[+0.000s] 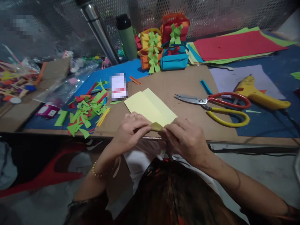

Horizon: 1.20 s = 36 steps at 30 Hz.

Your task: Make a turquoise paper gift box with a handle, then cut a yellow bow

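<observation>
A pale yellow sheet of paper (150, 104) lies on the brown cardboard at the table's front edge, with a crease across it and its near corner folded up. My left hand (132, 129) pinches the near edge of the paper between thumb and fingers, left of that folded corner. On the other side of the fold, my right hand (187, 137) grips the paper's edge, fingertips close to those of the left. To the right lie scissors (203, 101) with one red and one yellow handle, blades pointing left, touched by neither hand.
Green and red paper scraps (87, 107) are heaped at left. A yellow glue gun (260, 93) lies at right. Small paper bags (174, 59) stand behind, near a green bottle (127, 37), a steel flask (100, 34) and stacked red sheets (239, 45).
</observation>
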Motion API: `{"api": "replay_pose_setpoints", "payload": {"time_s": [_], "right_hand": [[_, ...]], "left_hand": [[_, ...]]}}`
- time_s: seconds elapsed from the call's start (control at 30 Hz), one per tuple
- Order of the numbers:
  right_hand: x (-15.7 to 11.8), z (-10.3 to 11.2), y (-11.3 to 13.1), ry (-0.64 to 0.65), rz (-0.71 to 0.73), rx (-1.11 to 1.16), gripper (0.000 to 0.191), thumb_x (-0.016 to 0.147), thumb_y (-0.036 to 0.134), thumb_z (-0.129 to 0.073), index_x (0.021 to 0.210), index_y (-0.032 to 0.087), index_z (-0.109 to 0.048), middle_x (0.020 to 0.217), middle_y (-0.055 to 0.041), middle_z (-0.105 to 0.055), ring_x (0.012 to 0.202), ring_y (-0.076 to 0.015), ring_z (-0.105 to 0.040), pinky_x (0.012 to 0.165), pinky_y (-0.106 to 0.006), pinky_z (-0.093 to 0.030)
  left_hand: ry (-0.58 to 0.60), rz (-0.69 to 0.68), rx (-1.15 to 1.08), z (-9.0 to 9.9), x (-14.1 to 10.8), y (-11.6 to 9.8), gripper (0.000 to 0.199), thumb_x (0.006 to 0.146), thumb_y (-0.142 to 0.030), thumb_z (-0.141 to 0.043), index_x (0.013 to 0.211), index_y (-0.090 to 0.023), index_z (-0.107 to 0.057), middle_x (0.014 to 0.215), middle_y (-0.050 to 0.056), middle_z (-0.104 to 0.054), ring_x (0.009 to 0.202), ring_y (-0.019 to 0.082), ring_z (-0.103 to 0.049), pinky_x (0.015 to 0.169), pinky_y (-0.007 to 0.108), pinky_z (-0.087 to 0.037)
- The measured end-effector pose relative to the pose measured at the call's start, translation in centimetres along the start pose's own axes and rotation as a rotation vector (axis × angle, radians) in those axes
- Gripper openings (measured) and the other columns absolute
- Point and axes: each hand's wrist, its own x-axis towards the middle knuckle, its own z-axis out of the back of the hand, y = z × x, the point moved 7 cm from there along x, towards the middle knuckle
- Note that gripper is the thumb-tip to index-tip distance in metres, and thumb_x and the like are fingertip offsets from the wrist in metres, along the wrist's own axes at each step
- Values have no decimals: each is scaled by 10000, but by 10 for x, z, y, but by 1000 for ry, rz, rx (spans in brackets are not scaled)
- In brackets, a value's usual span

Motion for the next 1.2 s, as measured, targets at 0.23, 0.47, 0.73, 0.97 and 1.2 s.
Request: {"api": "replay_pose_setpoints", "payload": {"time_s": [0.23,0.47,0.73,0.97,1.2], "right_hand": [[1,-5,-11,12,-147,-48,251,1068,223,-523,861,187,-662,702,-32,-677,618,-160,-559,624,-296,-390],[-5,1,-9,34,-207,41,197,1053,198,-565,893,184,-679,793,-52,-677,681,-145,-595,623,-279,-441],[-15,2,-5,57,-170,-16,235,1023,110,-532,1090,185,-744,853,-64,-674,750,-165,-587,627,-294,-443],[-19,3,-4,4,-141,-14,229,1009,127,-598,1211,166,-699,878,-71,-691,742,-177,-582,634,-313,-438],[-16,3,-4,-1,-129,5,190,1022,117,-583,1180,120,-689,874,-82,-692,740,-186,-546,628,-317,-428]], "left_hand": [[137,177,23,-2,23,16,203,969,-274,-570,864,-208,-731,822,16,-740,818,197,-639,859,383,-459],[166,137,102,-6,24,10,187,967,-237,-507,804,-211,-595,744,6,-647,746,181,-576,756,346,-432],[136,163,142,-7,27,6,125,929,-161,-525,818,-218,-536,726,-13,-587,693,165,-527,694,342,-384],[130,160,155,-8,30,8,149,927,-129,-524,809,-219,-513,754,-7,-587,693,161,-519,690,348,-379],[139,214,150,-9,30,12,136,915,-126,-555,824,-223,-526,749,-16,-599,667,156,-511,698,355,-393]]}}
